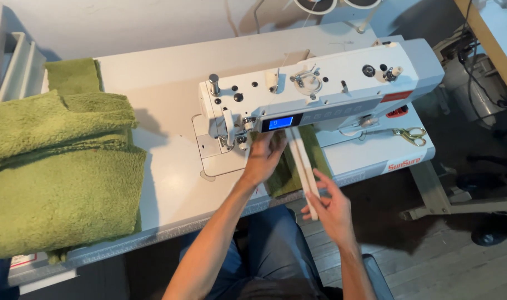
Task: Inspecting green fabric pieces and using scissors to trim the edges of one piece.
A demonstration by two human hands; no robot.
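1. A pale worktop (170,183) stands against a light wall, with dark wooden floorboards showing at the near right.
2. A small green cloth piece (284,172) lies on the bed of the sewing machine, under its arm and just right of the needle area, its near edge reaching the front edge of the worktop.
3. The left hand (263,158) lies flat on the left part of this cloth, fingers spread and stretched toward the needle; it presses rather than grips.
4. A white strip (304,169), long and narrow, runs from under the machine arm back toward the person, crossing the right part of the cloth and overhanging the worktop edge.
5. The right hand (330,208) is at the near end of the strip, fingers loosely open and touching it; whether it pinches the strip cannot be told.
6. The white sewing machine (331,83) sits on the right half of the worktop, a small blue screen lit on its front.
7. Gold-handled scissors (410,134) lie on the machine bed at the right.
8. A big stack of folded green terry cloth (59,183) fills the left side of the worktop, well apart from the hands.
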